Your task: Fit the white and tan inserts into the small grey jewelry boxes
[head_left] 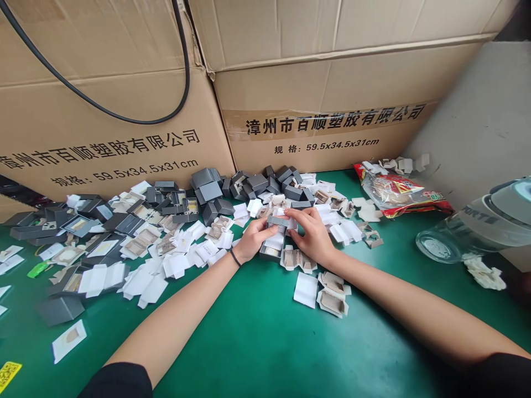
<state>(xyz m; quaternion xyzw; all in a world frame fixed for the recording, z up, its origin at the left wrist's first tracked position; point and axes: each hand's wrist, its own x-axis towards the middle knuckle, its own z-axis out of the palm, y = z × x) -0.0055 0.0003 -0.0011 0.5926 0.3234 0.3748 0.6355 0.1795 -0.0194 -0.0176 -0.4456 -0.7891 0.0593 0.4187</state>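
Observation:
A small dark grey box (pixel 272 252) with a white card insert (pixel 274 241) showing in it is between my hands in the middle of the green table. My left hand (pixel 251 239) grips its left side, with the thumb along the front. On the other side, my right hand (pixel 314 236) curls its fingers over the far right edge, its thumb close to the insert. The fingers partly hide the box's far end. Folded white and brown card inserts (pixel 333 301) lie just right of the box, below my right wrist. A flat white card (pixel 306 289) is beside them.
Heaps of grey boxes (pixel 207 185) and white card pieces (pixel 178 260) spread behind and left of my hands. Large cartons (pixel 323 94) stand along the back under a hanging black cable (pixel 185 72). To the right are a red plastic bag (pixel 398 190), a clear bottle (pixel 473 226) and crumpled tissue (pixel 484 272).

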